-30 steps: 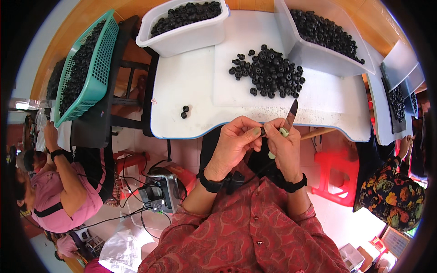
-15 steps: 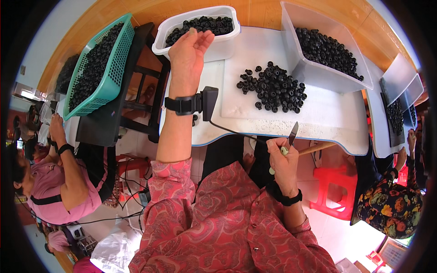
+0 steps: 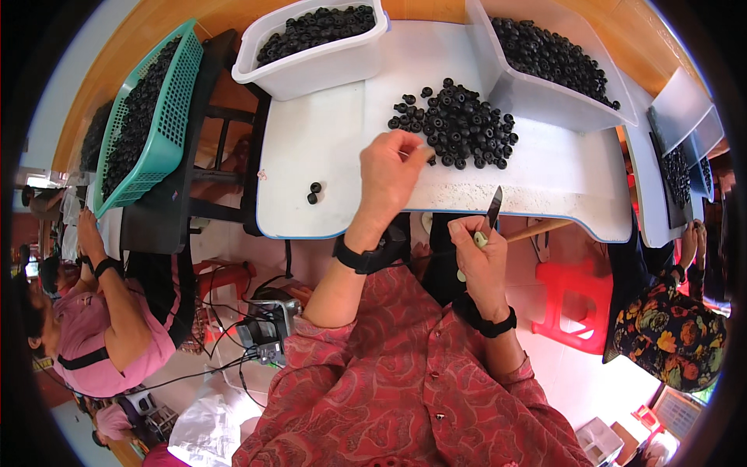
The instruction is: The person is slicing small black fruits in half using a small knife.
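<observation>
Watching L hand [image 3: 385, 175] at blk-parts pile [image 3: 471, 128], wht table [image 3: 311, 144].
I saw L fingertips at near-edge part [image 3: 432, 160], couldn't tell if gripped; R hand [image 3: 481, 261] was clenched round knife [image 3: 495, 205] by its pale-grn handle, blade up.

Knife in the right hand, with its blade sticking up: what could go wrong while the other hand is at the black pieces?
The knife has a bare blade pointing up from the right hand, so it might nick the ungloved left hand if they come together.

The left fingertips are at the near edge of the loose pile of black pieces; a bump could perhaps scatter some.
</observation>
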A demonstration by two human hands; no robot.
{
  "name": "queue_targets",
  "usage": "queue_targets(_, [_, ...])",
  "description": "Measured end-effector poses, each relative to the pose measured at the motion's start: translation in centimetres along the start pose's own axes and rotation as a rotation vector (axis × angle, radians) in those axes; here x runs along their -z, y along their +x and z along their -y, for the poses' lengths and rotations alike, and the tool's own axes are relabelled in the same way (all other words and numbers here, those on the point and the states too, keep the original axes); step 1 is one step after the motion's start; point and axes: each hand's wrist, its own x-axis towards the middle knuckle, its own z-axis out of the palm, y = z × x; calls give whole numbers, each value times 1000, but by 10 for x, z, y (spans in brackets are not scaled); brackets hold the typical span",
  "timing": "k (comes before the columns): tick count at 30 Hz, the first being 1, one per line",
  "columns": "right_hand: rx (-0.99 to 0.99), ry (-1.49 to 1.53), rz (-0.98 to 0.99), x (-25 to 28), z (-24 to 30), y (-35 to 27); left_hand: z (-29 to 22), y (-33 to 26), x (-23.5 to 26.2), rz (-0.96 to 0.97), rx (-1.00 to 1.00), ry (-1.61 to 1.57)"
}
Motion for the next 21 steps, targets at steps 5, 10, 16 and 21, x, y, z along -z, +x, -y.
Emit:
queue_targets(5, [-12,-13,-14,2,0,0,-4,-12,-21,23,-120,498])
queue_targets(10, [-74,-45,3,6,4,-2,1,-19,-21,8,-215,490])
queue_targets(16, [-107,-40,50,2,24,-1,-2,-39,-2,146,-33,-338])
queue_targets(21, [-75,-38,79,-2,19,1,-8,-63,9,318,243,-1031])
